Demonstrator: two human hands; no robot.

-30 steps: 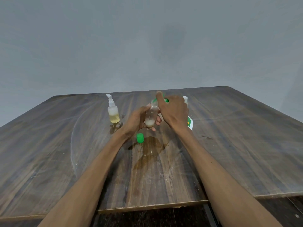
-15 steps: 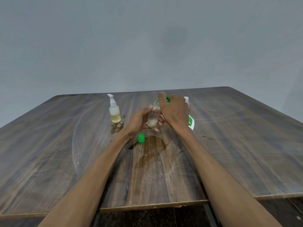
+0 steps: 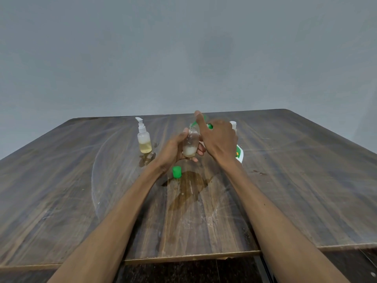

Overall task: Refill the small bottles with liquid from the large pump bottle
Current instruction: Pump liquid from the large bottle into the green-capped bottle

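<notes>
Bare grey wall behind; dark wood-grain table, scuffed, with a wet amber spill near centre and a loose green cap at its edge. Left hand grips a small clear bottle, upright, a little whitish liquid at its bottom. Right hand is wrapped over the large pump bottle, mostly hidden behind it, forefinger raised off the green pump head; half a second ago that finger was pressed down. Reads as the release between pump strokes; fill is low, more strokes needed. A small spray bottle, part full of yellow liquid, stands apart to the left.
</notes>
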